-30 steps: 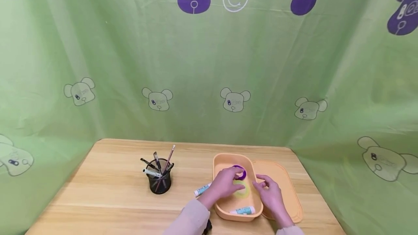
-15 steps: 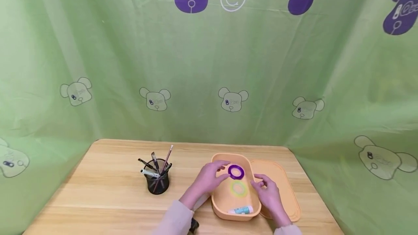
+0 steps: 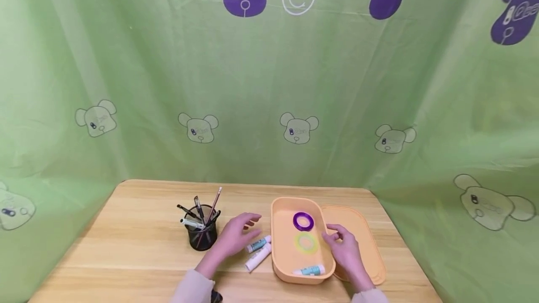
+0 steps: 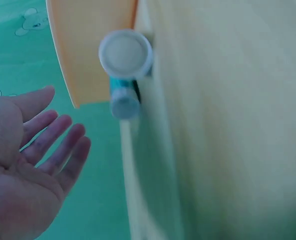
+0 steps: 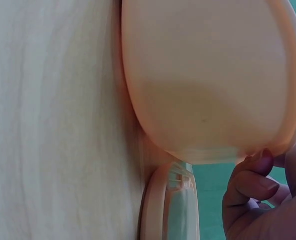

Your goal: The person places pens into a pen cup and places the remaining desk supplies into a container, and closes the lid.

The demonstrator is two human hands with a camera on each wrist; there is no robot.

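Observation:
In the head view, my left hand (image 3: 236,235) is over the table, left of the orange box (image 3: 290,272), fingers spread and holding nothing. Just right of it, two glue sticks, one with a teal label (image 3: 257,245) and one whiter (image 3: 258,258), lie against the box. Their round ends face the left wrist view, beside my left hand (image 4: 33,165). My right hand (image 3: 343,247) pinches the box's right rim; the right wrist view shows its curled fingers (image 5: 257,185) against the wall. Inside the box are a purple tape roll (image 3: 298,227), a yellowish tape roll (image 3: 298,243) and another glue stick (image 3: 311,270).
The orange lid (image 3: 362,228) lies flat right of the box, partly behind it and my right hand. A black mesh pen holder (image 3: 203,240) with several pens and a pencil stands to the left. A green patterned curtain (image 3: 252,83) surrounds the wooden table (image 3: 139,237).
My left hand has moved left, out from above the purple tape roll and the box, uncovering both tape rolls and the two glue sticks outside. My right hand stays at the rim.

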